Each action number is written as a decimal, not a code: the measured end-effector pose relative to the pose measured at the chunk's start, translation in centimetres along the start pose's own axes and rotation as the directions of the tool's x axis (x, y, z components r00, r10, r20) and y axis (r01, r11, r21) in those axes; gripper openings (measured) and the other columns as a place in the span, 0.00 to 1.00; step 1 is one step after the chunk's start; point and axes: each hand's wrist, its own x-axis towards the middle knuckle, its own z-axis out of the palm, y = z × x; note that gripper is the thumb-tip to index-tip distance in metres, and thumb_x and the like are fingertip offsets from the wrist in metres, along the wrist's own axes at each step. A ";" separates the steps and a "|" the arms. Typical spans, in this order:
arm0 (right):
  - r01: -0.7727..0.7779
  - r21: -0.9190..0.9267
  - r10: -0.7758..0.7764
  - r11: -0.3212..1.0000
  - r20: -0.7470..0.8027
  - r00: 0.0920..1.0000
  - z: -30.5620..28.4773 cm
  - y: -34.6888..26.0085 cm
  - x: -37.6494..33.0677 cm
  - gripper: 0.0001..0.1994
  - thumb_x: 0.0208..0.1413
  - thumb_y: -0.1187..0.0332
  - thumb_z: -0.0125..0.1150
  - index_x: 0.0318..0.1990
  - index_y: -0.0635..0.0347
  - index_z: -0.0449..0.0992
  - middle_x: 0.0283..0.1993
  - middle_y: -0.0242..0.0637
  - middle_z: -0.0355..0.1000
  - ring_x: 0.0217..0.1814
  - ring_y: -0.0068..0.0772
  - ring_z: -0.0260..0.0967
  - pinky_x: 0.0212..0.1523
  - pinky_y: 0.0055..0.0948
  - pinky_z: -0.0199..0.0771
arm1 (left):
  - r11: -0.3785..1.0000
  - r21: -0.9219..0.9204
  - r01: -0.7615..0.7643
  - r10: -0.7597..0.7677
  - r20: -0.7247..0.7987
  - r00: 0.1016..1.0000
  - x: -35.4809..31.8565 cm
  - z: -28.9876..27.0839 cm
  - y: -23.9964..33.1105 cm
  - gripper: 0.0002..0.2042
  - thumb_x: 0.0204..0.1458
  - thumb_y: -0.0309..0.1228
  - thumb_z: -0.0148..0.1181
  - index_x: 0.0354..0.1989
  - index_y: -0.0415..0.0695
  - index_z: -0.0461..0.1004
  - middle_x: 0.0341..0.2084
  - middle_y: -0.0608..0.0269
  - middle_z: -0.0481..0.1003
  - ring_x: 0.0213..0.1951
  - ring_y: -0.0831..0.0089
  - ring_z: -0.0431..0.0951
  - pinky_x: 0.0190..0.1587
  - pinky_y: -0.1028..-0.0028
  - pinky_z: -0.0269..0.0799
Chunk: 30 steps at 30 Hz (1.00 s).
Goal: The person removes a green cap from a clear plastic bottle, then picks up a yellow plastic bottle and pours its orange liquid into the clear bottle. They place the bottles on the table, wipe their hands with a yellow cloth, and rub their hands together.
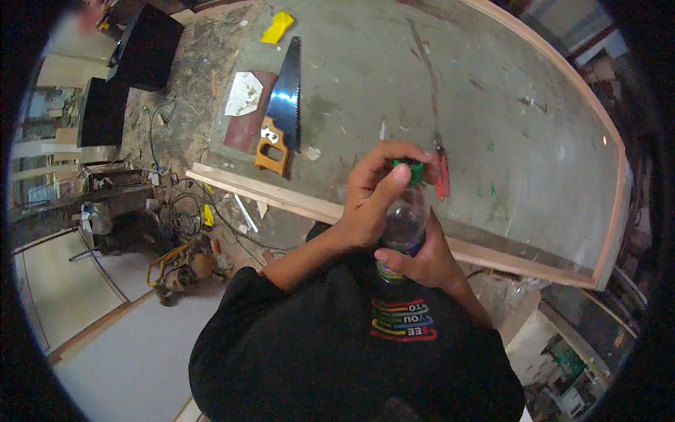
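Note:
A clear plastic bottle point(406, 221) stands in front of my chest, its neck toward the table and its lower part near my shirt. Thumb and fingers of my left hand point(371, 190) are closed round the green cap point(409, 172) at its top. My right hand point(434, 261) wraps round the lower body of the bottle and partly hides its coloured label. Just right of the cap, red-handled pliers point(442, 172) lie on the tabletop. A handsaw point(285, 98) with a yellow-brown handle rests further left, away from both hands.
The grey-green tabletop point(351, 91) has a raised wooden edge point(274, 193). A white piece point(244, 94) lies on a dark red board point(242, 133) beside the saw, with a yellow object point(278, 27) beyond. Cables point(184, 214) and a yellow-framed machine point(184, 271) are on the floor at left.

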 end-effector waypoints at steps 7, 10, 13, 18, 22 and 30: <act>-0.249 -0.040 0.198 0.968 0.733 0.651 -6.0 2.5 3.3 0.42 0.41 0.64 0.83 0.65 0.58 0.66 0.55 0.37 0.76 0.60 0.34 0.72 0.64 0.36 0.70 | 0.982 -0.077 0.172 -0.088 0.618 0.782 2.0 -3.2 1.7 0.15 0.54 0.40 0.71 0.30 0.39 0.77 0.26 0.60 0.79 0.33 0.67 0.80 0.40 0.67 0.75; 0.095 -0.063 -0.035 0.994 0.623 0.781 -5.7 4.2 5.0 0.44 0.39 0.65 0.84 0.65 0.59 0.65 0.56 0.38 0.74 0.62 0.34 0.71 0.62 0.36 0.71 | 0.979 0.150 0.138 -0.200 0.573 0.795 1.9 -3.4 1.7 0.16 0.58 0.37 0.69 0.23 0.40 0.77 0.21 0.64 0.78 0.28 0.76 0.78 0.34 0.72 0.72; 0.232 -0.184 -0.155 0.955 0.355 0.922 -4.8 4.6 6.0 0.46 0.39 0.67 0.83 0.68 0.57 0.62 0.57 0.37 0.73 0.62 0.33 0.69 0.60 0.37 0.72 | 0.961 0.236 0.142 -0.186 0.174 0.967 2.2 -3.6 1.4 0.18 0.61 0.38 0.64 0.21 0.40 0.75 0.21 0.63 0.77 0.28 0.76 0.77 0.34 0.72 0.72; 0.154 -0.605 -0.217 0.781 -0.032 0.976 -2.5 4.7 7.3 0.44 0.35 0.65 0.83 0.65 0.53 0.66 0.58 0.43 0.73 0.58 0.47 0.74 0.56 0.45 0.76 | 0.917 0.394 0.066 -0.027 -0.102 0.994 3.4 -4.0 0.1 0.20 0.64 0.38 0.58 0.19 0.42 0.70 0.21 0.56 0.77 0.29 0.67 0.81 0.51 0.62 0.76; 0.098 -0.873 -0.433 0.477 -0.137 0.891 -1.5 4.9 8.0 0.41 0.36 0.65 0.81 0.63 0.55 0.69 0.55 0.47 0.74 0.55 0.54 0.75 0.53 0.47 0.77 | 0.961 0.271 0.055 0.020 -0.269 0.963 3.5 -3.5 -1.2 0.17 0.65 0.40 0.58 0.28 0.41 0.72 0.27 0.55 0.79 0.39 0.63 0.83 0.58 0.58 0.73; -0.177 -0.028 0.176 0.984 0.338 0.925 -4.2 2.3 7.0 0.34 0.43 0.61 0.82 0.57 0.60 0.71 0.46 0.44 0.76 0.48 0.34 0.76 0.49 0.35 0.76 | 0.990 -0.129 0.061 -0.038 0.171 0.985 2.8 -4.9 0.0 0.16 0.62 0.34 0.63 0.53 0.37 0.74 0.46 0.51 0.80 0.53 0.61 0.80 0.61 0.60 0.73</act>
